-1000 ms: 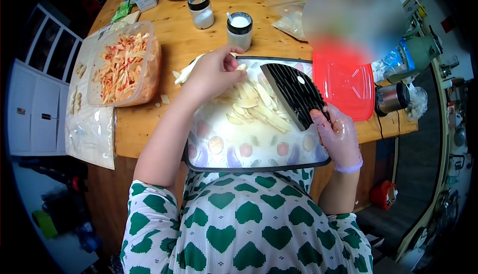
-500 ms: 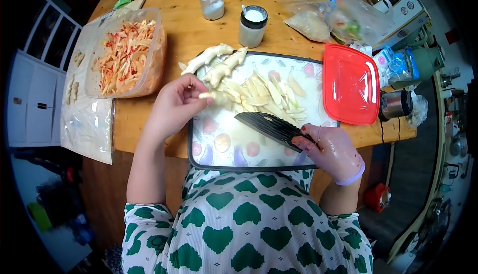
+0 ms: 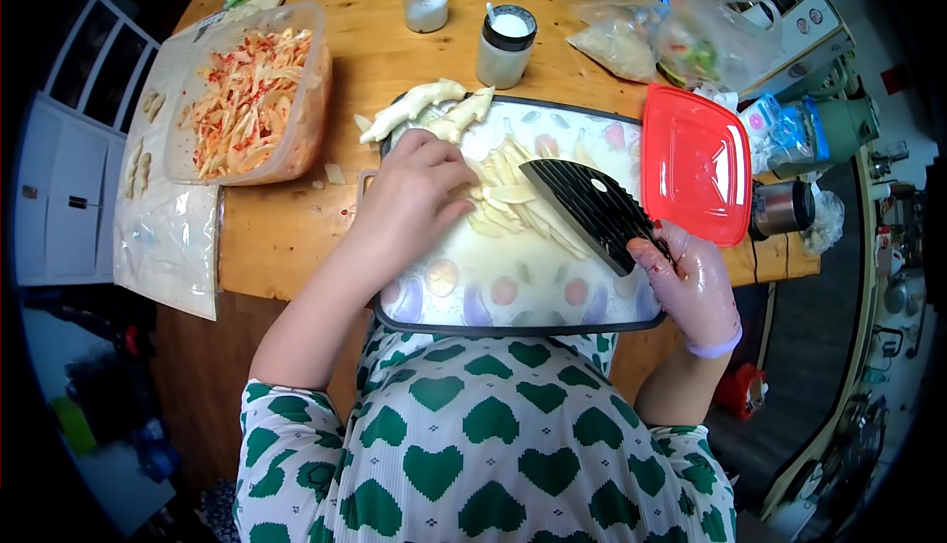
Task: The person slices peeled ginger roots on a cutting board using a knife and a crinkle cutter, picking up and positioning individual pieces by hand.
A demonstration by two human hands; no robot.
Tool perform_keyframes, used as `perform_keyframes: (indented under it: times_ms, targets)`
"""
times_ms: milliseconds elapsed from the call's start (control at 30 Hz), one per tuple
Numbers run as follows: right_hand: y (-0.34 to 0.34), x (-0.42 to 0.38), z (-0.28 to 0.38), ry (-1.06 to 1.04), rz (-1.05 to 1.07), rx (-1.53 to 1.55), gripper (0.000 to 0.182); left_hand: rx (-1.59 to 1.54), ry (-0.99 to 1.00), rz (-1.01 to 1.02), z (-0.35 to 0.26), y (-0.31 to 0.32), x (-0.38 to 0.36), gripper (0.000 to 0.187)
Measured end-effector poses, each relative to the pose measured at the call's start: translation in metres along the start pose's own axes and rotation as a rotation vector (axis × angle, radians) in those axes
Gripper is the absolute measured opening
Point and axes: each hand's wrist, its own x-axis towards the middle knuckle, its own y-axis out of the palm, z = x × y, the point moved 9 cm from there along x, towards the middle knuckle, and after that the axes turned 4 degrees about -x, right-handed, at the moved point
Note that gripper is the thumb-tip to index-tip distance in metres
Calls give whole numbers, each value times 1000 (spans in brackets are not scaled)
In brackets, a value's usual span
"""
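My left hand [image 3: 419, 188] is bare and reaches over the left side of a heap of pale ginger slices [image 3: 513, 193]. Its fingers curl down against the heap, and whatever lies under the fingertips is hidden. In a thin, stained clear glove, my right hand [image 3: 691, 272] grips a black knife [image 3: 592, 203] with a ridged blade. The blade tilts up to the left, its tip over the right part of the slices. Beneath is a dark-rimmed cutting board [image 3: 464, 291] with a fruit pattern. Peeled ginger pieces [image 3: 419, 106] lie across its upper left corner.
A clear tub of red-coated shreds [image 3: 252, 104] stands at the left on a plastic sheet [image 3: 168, 247]. Two jars, one a white-filled jar [image 3: 506, 48], stand behind the board. A red lid [image 3: 695, 163] overlaps its right edge; plastic bags [image 3: 700, 40] lie beyond.
My left hand, which pinched a small ginger piece at the board's left edge, has moved right onto the slices; that piece no longer shows. The knife has risen and turned its ridged side upward.
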Motion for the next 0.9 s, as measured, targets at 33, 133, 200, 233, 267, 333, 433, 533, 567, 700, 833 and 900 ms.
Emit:
perform_keyframes:
  times_ms: [33, 133, 200, 233, 267, 333, 433, 533, 567, 700, 833, 900]
  targets:
    - [-1, -1, -3, 13, -1, 13, 29, -19, 3, 20, 1, 5, 3, 19]
    - [-3, -5, -4, 12, 4, 7, 29, -21, 25, -11, -1, 4, 6, 17]
    - [-1, -7, -2, 3, 48, -27, 27, -63, 14, -84, 4, 0, 5, 16]
    - [0, -7, -1, -3, 71, -45, 26, -83, 6, -122, 7, -3, 3, 15]
    - [2, -6, 6, -68, 96, -102, 25, -128, -36, -140, 11, -8, 2, 14]
    - [11, -5, 22, -197, 141, -216, 25, -217, -118, -174, 17, -20, -1, 12]
    - [39, 3, 35, -192, 329, -249, 27, -518, -471, -119, 34, -15, -15, 11]
    - [47, 14, 36, -191, 327, -257, 28, -478, -241, -147, 9, -20, -15, 13]
    - [48, 17, 33, -180, 313, -267, 28, -384, -96, -146, -4, -21, -13, 13]
    - [37, 23, 22, -104, 222, -240, 29, -156, 230, -43, -37, -2, -14, 16]
    - [42, 17, 19, -97, 231, -224, 27, -157, 249, 28, -27, 29, -21, 11]
    - [43, 15, 19, -88, 240, -252, 26, -136, 237, 1, -21, 34, -25, 10]
